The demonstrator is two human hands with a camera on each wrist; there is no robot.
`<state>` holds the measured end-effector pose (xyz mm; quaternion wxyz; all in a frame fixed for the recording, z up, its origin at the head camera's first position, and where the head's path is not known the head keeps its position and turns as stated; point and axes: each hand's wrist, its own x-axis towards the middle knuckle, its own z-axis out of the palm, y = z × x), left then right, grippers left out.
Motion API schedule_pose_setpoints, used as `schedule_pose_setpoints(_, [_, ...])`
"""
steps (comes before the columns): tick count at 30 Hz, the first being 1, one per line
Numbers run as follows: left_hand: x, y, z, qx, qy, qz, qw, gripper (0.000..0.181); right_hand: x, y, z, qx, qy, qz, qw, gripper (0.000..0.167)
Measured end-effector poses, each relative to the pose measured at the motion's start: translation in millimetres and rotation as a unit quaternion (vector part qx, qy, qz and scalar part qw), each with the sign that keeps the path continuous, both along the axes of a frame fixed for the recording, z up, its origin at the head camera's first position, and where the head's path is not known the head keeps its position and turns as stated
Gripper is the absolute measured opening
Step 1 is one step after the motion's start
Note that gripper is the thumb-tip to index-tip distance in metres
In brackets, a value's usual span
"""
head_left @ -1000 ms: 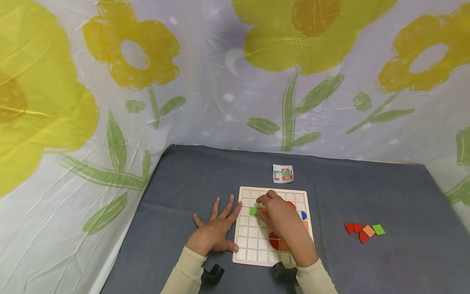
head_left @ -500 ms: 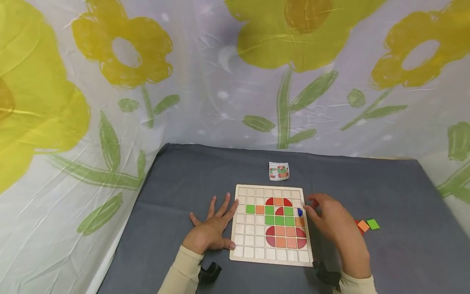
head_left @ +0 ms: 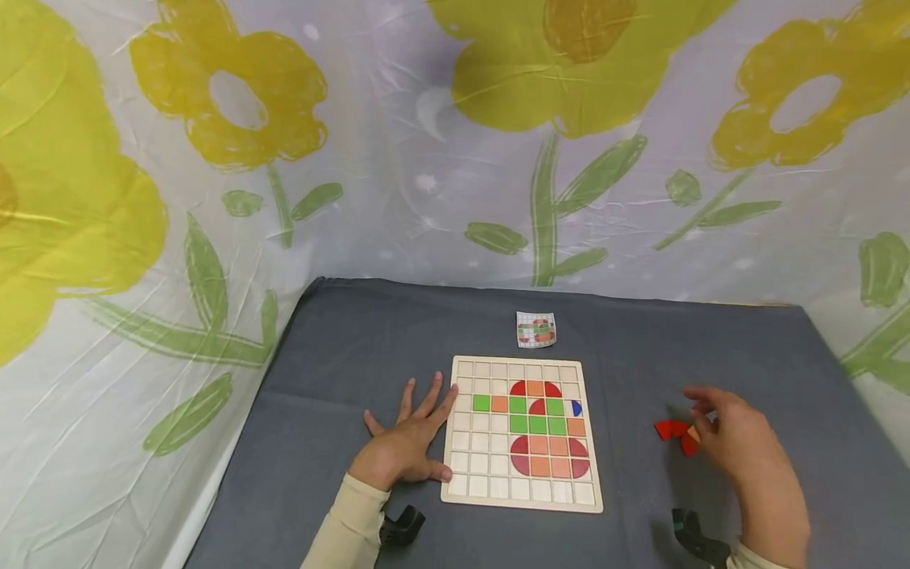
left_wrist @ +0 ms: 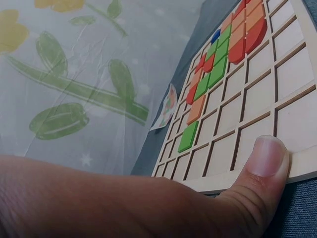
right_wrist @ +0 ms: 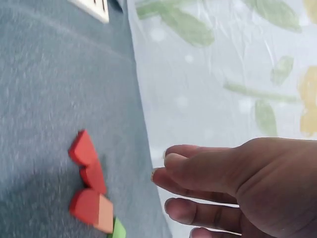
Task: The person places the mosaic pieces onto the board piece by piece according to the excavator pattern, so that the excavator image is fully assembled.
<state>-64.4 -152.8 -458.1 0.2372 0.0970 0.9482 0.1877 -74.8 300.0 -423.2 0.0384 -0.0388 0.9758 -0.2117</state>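
A wooden grid board (head_left: 479,442) lies on the table, with green, orange and dark red tiles set in several cells and a blue half-round piece (head_left: 577,408) near its right edge. My left hand (head_left: 405,446) rests with spread fingers at the board's left side; its thumb (left_wrist: 267,158) presses on the rim. My right hand (head_left: 746,442) is over the loose tiles on the right, its fingers bent loosely around nothing. Below it lie red tiles (right_wrist: 83,148), an orange tile (right_wrist: 103,213) and a green tile (right_wrist: 118,229), the green one hidden in the head view.
A small printed card (head_left: 536,329) with a coloured grid pattern lies behind the board. Dark grey cloth (head_left: 398,332) covers the table. A flower-printed curtain (head_left: 398,197) hangs behind and at the left.
My right hand has moved from above the board to the loose tiles on the right. An orange tile now shows beside the leftmost green one. My left hand has stayed at the board.
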Motion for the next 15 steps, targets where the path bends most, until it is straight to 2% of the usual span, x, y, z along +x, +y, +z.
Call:
schedule_pose_setpoints(7, [-0.2,-0.4,-2.0,0.002,0.004,0.001,1.0000,0.128,1.7,16.6,-6.4,0.012,-0.032,-0.012,0.9993,0.039])
schedule_pose_setpoints(8, [-0.6,-2.3,-6.4,0.011,0.008,-0.001,0.9999,0.130,1.9,17.7,-7.6,0.012,-0.036,-0.011,0.9992,0.040])
schedule_pose_setpoints(14, [-0.5,-2.5,-4.3,0.011,0.001,-0.003,0.9999,0.129,2.4,15.9,-16.4,0.002,-0.078,-0.007,0.9970,0.038])
schedule_pose_setpoints(15, [-0.5,-0.8,-0.1,0.003,-0.005,-0.002,1.0000,0.127,2.5,14.4,-18.1,0.002,-0.080,-0.006,0.9968,0.037])
